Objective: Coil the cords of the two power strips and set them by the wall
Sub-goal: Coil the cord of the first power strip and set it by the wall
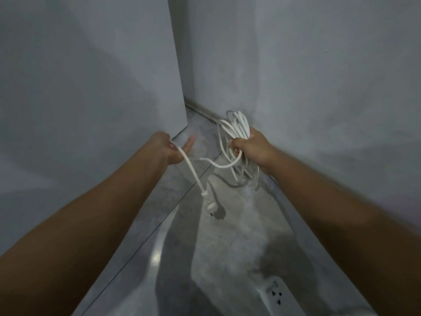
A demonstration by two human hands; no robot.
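Far left, a grey panel (91,65) fills the frame, its lower edge meeting the floor (227,236) near centre; whether it is a wall or a cabinet side cannot be determined. The left forearm enters from the lower left corner, cut off at the frame edge. The left hand (173,149) is held palm up with fingers extended and spread, not closed; the white cord (193,169) passes across the palm near the base of the thumb, and whether the thumb pinches it cannot be made out. From that hand the cord drops to the plug (208,205), which hangs free above the floor, its prongs blurred against its own shadow. A slack run of cord crosses rightward to the coil (237,133). The right hand (250,147) is clenched in a fist around the coil's several loops, which stand out above and below the fist; the loop count is not legible through motion blur. The coil is held in the air close to the wall (319,76) on the right, not resting on anything. At the bottom right, a white power strip (276,297) lies on the floor, partly cut off by the frame edge and by the right forearm; only a few sockets show.
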